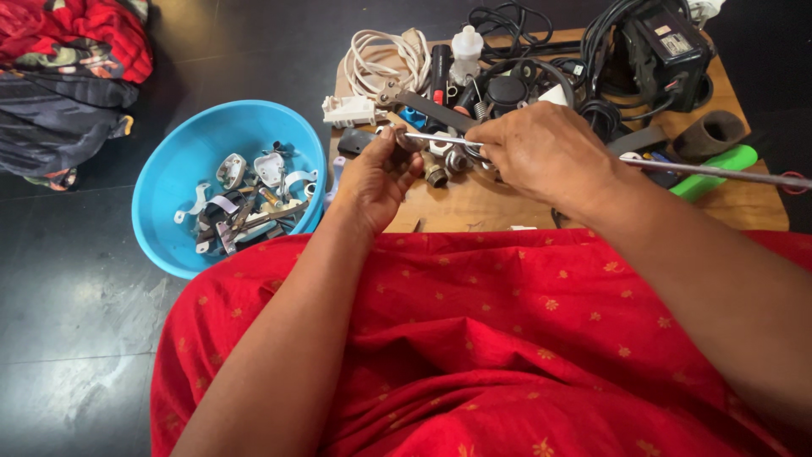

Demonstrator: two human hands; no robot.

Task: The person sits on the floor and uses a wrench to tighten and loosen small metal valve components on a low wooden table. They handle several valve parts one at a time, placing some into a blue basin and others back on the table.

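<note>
The left hand point(375, 179) pinches a small metal fitting point(412, 142) over the bench point(474, 207). The right hand point(541, 152) fingers grip a thin metal rod point(440, 138) entering it. Assembly appears partway; loose fittings remain. A white-labelled black box point(672, 46) sits far right; the blue bowl point(182, 169) holds parts.
</note>
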